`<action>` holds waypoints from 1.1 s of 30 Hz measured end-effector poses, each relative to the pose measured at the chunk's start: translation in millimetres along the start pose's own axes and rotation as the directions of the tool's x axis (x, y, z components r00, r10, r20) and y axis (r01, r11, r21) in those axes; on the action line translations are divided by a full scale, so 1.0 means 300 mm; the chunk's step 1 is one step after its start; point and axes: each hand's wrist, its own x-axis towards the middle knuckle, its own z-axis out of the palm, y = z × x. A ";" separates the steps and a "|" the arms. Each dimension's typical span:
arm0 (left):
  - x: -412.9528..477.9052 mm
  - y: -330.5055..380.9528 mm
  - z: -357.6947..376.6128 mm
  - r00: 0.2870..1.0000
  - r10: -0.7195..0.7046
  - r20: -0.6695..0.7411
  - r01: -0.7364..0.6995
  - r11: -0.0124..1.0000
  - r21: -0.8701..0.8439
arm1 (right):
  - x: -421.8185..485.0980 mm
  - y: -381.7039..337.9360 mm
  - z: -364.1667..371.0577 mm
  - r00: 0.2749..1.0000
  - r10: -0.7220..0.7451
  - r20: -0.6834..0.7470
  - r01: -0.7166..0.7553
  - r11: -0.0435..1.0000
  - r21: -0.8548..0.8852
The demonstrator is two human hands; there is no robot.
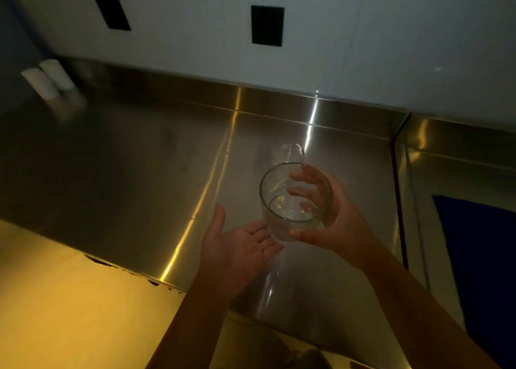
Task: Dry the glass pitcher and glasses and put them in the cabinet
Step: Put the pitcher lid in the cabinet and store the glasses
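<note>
The right hand (339, 223) is grasping a clear glass (272, 198) above the steel counter (134, 159), its fingers curling round the far wall and showing through it, its thumb (300, 233) pressing on the near side by the base. The glass is tilting with its open mouth facing the camera, and nothing solid is showing inside it; whether drops are clinging to its walls is too dim to tell. The left hand (237, 243) is lying released, palm up and fingers relaxed, just below and to the left of the glass, its fingertips reaching the base. Just behind the glass, a second clear tumbler (289, 152) is standing on the counter, blurred, its contents unreadable. Well to the right of the glass, a dark blue cloth (480, 257) is lying across the neighbouring steel surface. Far to the upper left of the glass, two white cylinders (49, 79) are standing together by the wall, and above the glass two black rectangular plates (267, 25) are sitting on that wall.
</note>
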 end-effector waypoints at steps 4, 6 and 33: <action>-0.119 0.090 -0.074 0.998 0.045 0.031 -0.044 0.999 -0.020 | 0.039 -0.029 0.153 0.998 0.011 0.054 -0.013 0.999 0.038; -0.185 0.141 -0.120 0.996 0.080 0.027 -0.079 0.996 -0.031 | 0.061 -0.043 0.239 0.996 0.015 0.090 -0.018 0.999 0.040; -0.805 0.798 -0.692 0.836 0.465 -0.292 -0.528 0.826 -0.198 | 0.501 -0.076 1.380 0.835 -0.020 0.549 0.018 1.000 0.009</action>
